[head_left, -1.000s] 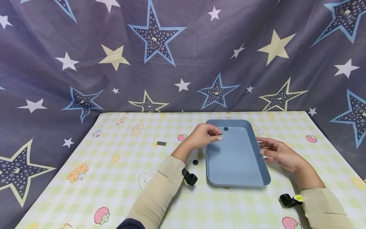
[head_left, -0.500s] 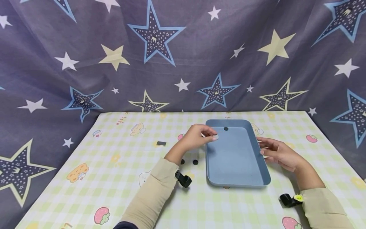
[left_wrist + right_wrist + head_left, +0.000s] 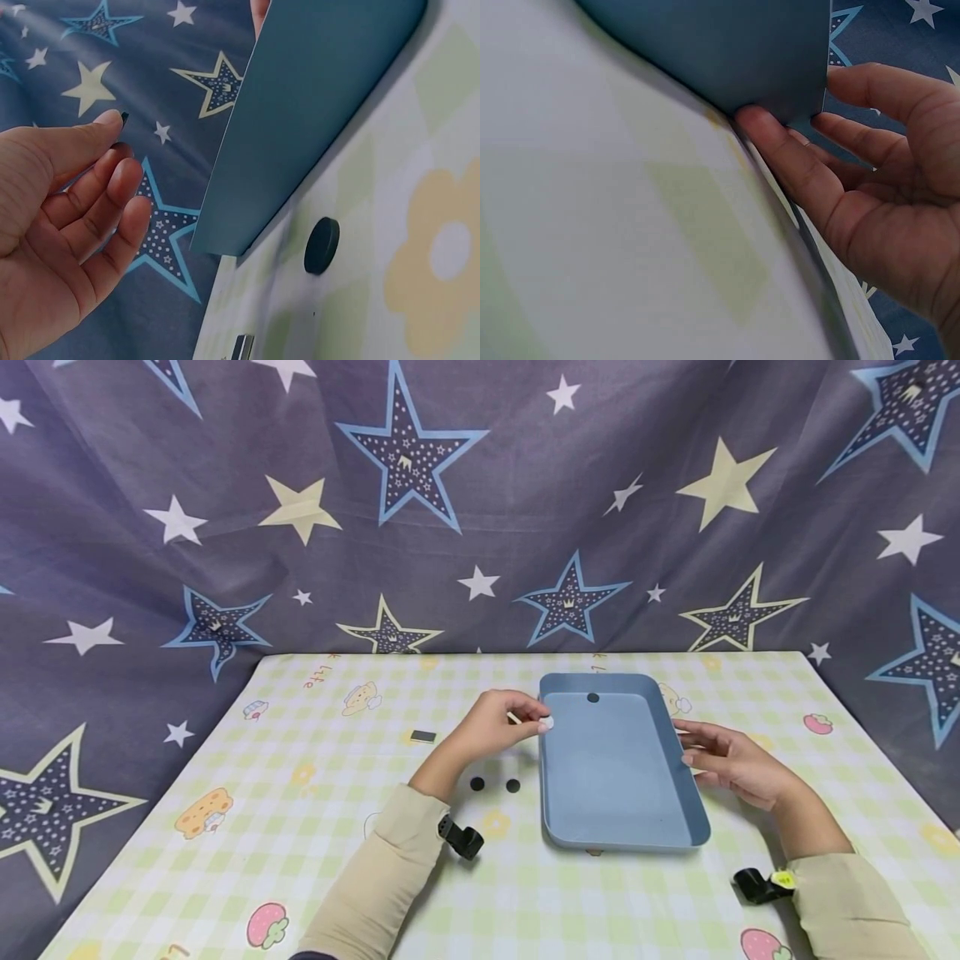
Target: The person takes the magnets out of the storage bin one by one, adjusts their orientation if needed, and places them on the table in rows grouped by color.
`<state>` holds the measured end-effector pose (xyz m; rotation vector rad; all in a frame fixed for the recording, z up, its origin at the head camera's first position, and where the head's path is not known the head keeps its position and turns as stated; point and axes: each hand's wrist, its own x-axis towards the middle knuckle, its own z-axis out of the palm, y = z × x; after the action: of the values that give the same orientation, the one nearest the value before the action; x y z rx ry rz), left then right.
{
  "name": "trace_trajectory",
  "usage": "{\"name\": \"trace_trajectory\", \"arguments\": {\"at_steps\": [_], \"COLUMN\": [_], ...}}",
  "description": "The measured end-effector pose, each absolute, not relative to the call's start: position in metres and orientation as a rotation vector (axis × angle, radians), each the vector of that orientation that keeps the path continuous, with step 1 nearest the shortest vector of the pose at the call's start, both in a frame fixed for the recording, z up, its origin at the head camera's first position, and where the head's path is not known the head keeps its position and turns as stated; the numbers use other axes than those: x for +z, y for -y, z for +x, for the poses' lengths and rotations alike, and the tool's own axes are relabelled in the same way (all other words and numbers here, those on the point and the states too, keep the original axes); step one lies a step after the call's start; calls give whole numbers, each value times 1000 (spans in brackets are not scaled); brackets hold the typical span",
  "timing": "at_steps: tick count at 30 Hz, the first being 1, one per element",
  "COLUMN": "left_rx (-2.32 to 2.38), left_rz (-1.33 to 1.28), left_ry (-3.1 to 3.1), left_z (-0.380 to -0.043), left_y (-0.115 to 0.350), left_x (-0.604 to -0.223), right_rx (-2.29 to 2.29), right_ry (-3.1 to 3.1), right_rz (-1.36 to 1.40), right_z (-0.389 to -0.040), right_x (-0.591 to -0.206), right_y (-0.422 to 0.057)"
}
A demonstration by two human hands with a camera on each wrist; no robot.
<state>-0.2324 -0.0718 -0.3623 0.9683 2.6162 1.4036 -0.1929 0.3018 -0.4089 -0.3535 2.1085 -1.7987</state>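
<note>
My left hand (image 3: 498, 724) pinches a small thin disc (image 3: 548, 722) between thumb and fingers, near the left rim of a blue rectangular tray (image 3: 618, 777). The disc shows a white face in the head view; only a dark sliver of it appears in the left wrist view. On the right, my right hand (image 3: 738, 766) touches the tray's side wall (image 3: 705, 52), its fingers loosely bent and spread along it. Inside the tray, a black disc (image 3: 593, 697) lies at the far end. Two more black discs, a left one (image 3: 477, 783) and a right one (image 3: 513, 786), lie on the table.
A small black rectangular piece (image 3: 423, 737) with a light edge lies left of the hand. The table wears a green checked cloth (image 3: 337, 835) with printed cartoons. A grey curtain with stars (image 3: 480, 510) hangs behind it.
My left hand has moved left from over the tray to its left rim, keeping the disc pinched. The left black disc on the table has come into view. My right hand and the tray stay put.
</note>
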Motion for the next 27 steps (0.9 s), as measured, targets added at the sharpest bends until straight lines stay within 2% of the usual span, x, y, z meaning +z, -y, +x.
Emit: {"name": "trace_trajectory", "arguments": {"at_steps": [27], "left_rx": [1465], "left_rz": [840], "left_ry": [-2637], "left_z": [-220], "left_y": [117], "left_x": [-363], "right_rx": [-1796], "right_ry": [-2113], "right_rz": [-340], "right_z": [-193], "right_x": [-408], "right_y": [-302]}}
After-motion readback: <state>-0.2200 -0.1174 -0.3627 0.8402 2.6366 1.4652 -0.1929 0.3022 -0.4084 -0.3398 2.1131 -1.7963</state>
